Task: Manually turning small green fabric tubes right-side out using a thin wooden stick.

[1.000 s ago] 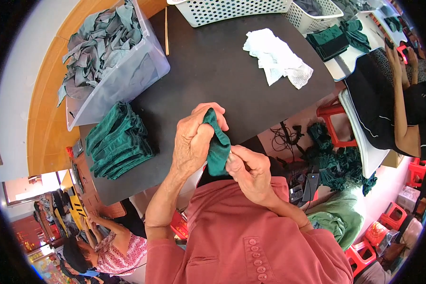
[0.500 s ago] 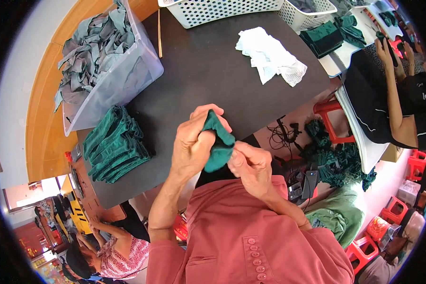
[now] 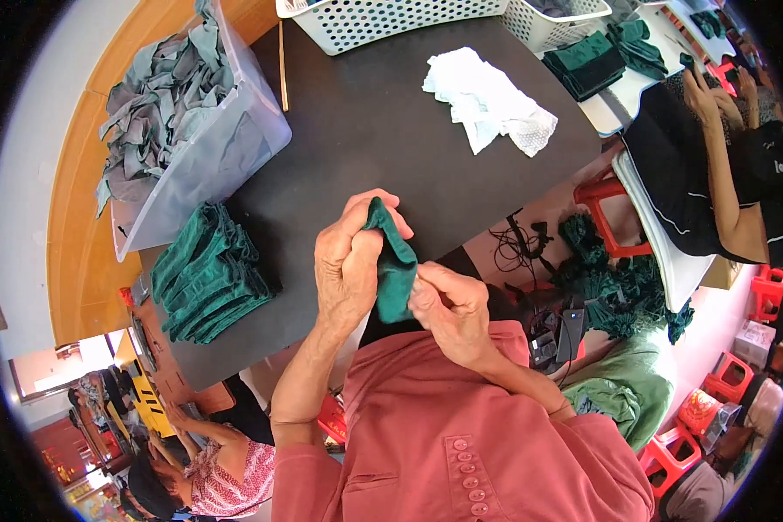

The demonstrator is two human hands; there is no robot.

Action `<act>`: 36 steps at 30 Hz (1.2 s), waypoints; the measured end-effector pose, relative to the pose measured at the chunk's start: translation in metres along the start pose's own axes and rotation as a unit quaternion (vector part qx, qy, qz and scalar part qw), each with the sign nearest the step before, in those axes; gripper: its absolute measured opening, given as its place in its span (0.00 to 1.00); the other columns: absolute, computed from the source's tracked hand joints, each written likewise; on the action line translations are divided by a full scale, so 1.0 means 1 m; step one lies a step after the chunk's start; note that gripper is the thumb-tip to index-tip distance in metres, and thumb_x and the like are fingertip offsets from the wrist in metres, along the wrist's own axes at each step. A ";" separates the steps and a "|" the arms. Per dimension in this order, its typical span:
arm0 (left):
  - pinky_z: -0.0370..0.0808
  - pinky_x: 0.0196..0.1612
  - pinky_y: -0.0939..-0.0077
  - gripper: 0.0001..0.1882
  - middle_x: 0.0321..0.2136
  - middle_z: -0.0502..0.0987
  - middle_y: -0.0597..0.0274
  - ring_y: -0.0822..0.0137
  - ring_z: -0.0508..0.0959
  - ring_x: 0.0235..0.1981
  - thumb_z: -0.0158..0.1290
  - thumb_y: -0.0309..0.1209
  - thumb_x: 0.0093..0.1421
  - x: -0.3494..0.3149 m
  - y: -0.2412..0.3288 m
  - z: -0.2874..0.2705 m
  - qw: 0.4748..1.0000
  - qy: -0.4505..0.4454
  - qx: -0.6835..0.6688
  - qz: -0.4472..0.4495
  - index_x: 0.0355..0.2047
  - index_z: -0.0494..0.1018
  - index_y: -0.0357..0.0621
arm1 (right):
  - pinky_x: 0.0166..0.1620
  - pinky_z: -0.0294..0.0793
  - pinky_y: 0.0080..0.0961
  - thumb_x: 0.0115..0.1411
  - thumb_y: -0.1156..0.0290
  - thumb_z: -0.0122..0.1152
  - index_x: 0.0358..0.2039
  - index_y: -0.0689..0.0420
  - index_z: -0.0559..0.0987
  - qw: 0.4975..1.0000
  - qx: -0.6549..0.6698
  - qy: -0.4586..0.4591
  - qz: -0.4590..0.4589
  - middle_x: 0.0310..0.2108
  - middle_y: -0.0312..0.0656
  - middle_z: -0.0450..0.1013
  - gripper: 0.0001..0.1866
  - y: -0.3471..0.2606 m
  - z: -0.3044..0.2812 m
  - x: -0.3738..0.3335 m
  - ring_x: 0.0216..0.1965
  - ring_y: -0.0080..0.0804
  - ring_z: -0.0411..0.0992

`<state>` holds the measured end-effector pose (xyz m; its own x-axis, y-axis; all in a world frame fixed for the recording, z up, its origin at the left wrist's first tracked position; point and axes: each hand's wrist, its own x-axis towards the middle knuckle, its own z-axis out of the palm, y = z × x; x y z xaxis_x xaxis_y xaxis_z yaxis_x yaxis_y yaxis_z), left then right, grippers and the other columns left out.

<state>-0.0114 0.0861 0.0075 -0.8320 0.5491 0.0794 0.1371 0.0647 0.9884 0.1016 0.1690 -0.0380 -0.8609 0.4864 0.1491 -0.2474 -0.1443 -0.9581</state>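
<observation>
A piece of dark green velvety fabric is held up between my two hands, above the near edge of the dark table. My left hand is closed round its upper left side, fingers curled over it. At its right edge my right hand pinches the cloth between thumb and fingers. The fabric is folded over, and part of it is hidden behind my fingers. To the left of my hands lies a stack of folded green velvet pieces on the tabletop.
A translucent plastic bin of grey-green cloth strips stands at the left. White crumpled cloth lies on the dark table. White perforated baskets line the far edge. Co-workers sit at right and lower left; a red stool stands right.
The view has shifted a little. My right hand has moved slightly down and left along the fabric's edge, and the green cloth now hangs flatter and longer between my hands.
</observation>
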 end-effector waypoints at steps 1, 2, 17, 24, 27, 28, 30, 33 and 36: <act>0.71 0.36 0.78 0.12 0.27 0.75 0.59 0.70 0.72 0.38 0.38 0.22 0.51 0.000 -0.001 0.000 1.000 0.000 0.000 0.000 0.27 0.73 0.31 | 0.22 0.59 0.14 0.64 0.74 0.51 0.41 0.67 0.76 0.993 0.074 -0.027 0.082 0.22 0.34 0.66 0.10 -0.003 0.000 -0.002 0.20 0.15 0.59; 0.70 0.36 0.78 0.12 0.27 0.75 0.59 0.70 0.72 0.39 0.37 0.21 0.50 0.001 -0.002 -0.001 1.000 0.000 0.014 -0.008 0.26 0.72 0.31 | 0.20 0.56 0.13 0.66 0.71 0.49 0.43 0.67 0.75 0.974 0.147 -0.055 0.163 0.21 0.33 0.65 0.12 -0.006 0.000 -0.003 0.19 0.14 0.57; 0.70 0.34 0.74 0.09 0.27 0.74 0.58 0.68 0.71 0.28 0.38 0.20 0.49 0.004 -0.009 0.006 0.998 -0.053 0.020 -0.032 0.23 0.70 0.33 | 0.25 0.63 0.17 0.61 0.77 0.53 0.40 0.69 0.75 0.999 -0.046 0.018 -0.013 0.21 0.35 0.65 0.10 0.002 -0.004 0.004 0.21 0.19 0.62; 0.69 0.38 0.71 0.06 0.22 0.72 0.56 0.62 0.73 0.33 0.40 0.19 0.48 0.003 -0.017 0.005 0.989 -0.044 0.113 0.084 0.21 0.68 0.33 | 0.24 0.63 0.18 0.59 0.80 0.53 0.43 0.69 0.75 0.998 -0.039 -0.007 0.044 0.22 0.39 0.67 0.11 0.005 -0.012 0.000 0.20 0.21 0.62; 0.69 0.37 0.70 0.06 0.22 0.72 0.56 0.61 0.74 0.34 0.40 0.18 0.48 -0.001 -0.015 0.005 0.978 -0.058 0.160 0.124 0.21 0.68 0.32 | 0.23 0.62 0.18 0.58 0.82 0.53 0.43 0.69 0.75 0.998 -0.063 0.009 -0.005 0.21 0.39 0.66 0.11 0.007 -0.008 0.000 0.19 0.22 0.62; 0.69 0.39 0.69 0.06 0.22 0.71 0.56 0.60 0.74 0.34 0.40 0.19 0.48 -0.002 -0.014 0.005 0.979 -0.073 0.147 0.117 0.21 0.68 0.32 | 0.23 0.62 0.18 0.58 0.82 0.53 0.43 0.69 0.75 0.998 -0.062 0.009 -0.005 0.21 0.39 0.66 0.11 0.007 -0.007 0.002 0.19 0.22 0.62; 0.67 0.44 0.67 0.04 0.23 0.71 0.55 0.57 0.74 0.35 0.42 0.18 0.47 -0.001 -0.013 0.001 0.979 -0.092 0.130 0.129 0.22 0.68 0.34 | 0.22 0.62 0.18 0.57 0.82 0.55 0.41 0.69 0.76 0.975 -0.162 0.068 -0.136 0.21 0.39 0.67 0.11 0.006 -0.005 0.007 0.18 0.22 0.64; 0.68 0.46 0.69 0.10 0.29 0.74 0.56 0.57 0.74 0.38 0.43 0.17 0.44 0.003 -0.008 -0.005 0.976 -0.101 0.119 0.153 0.29 0.71 0.35 | 0.21 0.64 0.20 0.53 0.84 0.58 0.41 0.66 0.78 0.961 -0.207 0.067 -0.170 0.21 0.41 0.68 0.13 0.001 -0.013 0.013 0.18 0.26 0.66; 0.68 0.48 0.70 0.17 0.33 0.74 0.54 0.56 0.73 0.39 0.44 0.18 0.42 0.000 0.006 0.000 0.990 -0.060 0.056 0.113 0.36 0.71 0.36 | 0.21 0.66 0.21 0.51 0.84 0.60 0.41 0.64 0.79 0.943 -0.251 0.074 -0.203 0.22 0.42 0.70 0.15 -0.002 -0.015 0.017 0.18 0.26 0.67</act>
<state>-0.0106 0.0870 0.0133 -0.7041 0.6551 0.2741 0.3771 0.0178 0.9260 0.0935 0.1905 -0.0374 -0.6593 0.5343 0.5290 -0.2701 0.4884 -0.8298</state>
